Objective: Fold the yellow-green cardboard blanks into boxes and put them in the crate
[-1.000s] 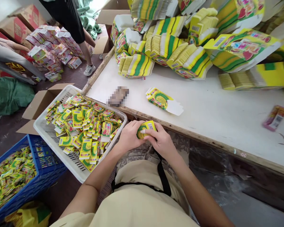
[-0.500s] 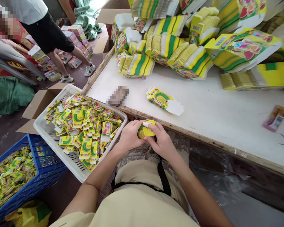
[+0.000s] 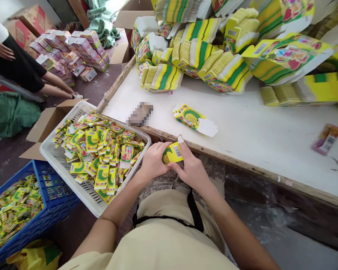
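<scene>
A small yellow and green carton [image 3: 173,153] with a barcode on its end is held between both hands, in front of my body by the table's edge. My left hand [image 3: 155,159] is closed around its left side. At its right side, my right hand [image 3: 190,164] grips it with thumb and fingers; one fingertip wears a white cover. To the left, a white plastic basket [image 3: 97,210] bears many small cartons of the same print. On the white table [image 3: 242,131] ahead lies an unfolded carton [image 3: 194,119] with its white flap out.
Stacks of flat cartons [image 3: 195,56] pile along the table's back. A wrapped packet [image 3: 327,139] lies at right, a blurred object [image 3: 141,114] at left. A blue crate [image 3: 56,187] of cartons stands lower left. Beyond are pink boxes [image 3: 84,43] and a person [image 3: 14,60].
My right index finger has lifted off the carton's end, and the barcode now shows there. The person in the background has moved left.
</scene>
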{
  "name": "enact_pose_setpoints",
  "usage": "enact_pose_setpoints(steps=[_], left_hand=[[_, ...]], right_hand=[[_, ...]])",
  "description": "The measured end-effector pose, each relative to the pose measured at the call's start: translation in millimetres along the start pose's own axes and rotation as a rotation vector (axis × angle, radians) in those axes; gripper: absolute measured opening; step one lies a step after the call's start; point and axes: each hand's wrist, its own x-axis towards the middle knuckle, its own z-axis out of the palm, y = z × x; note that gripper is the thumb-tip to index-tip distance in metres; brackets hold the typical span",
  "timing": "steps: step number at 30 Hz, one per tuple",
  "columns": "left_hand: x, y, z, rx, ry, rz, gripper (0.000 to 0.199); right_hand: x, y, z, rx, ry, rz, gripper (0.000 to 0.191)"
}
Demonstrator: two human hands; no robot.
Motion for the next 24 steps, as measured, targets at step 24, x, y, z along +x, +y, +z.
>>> enact_pose_setpoints(steps=[24], left_hand=[[2.2, 1.0, -0.1, -0.042, -0.048, 0.008, 0.054]], right_hand=[[-1.8, -1.0, -2.9, 0.225, 0.08, -0.016, 0.031]])
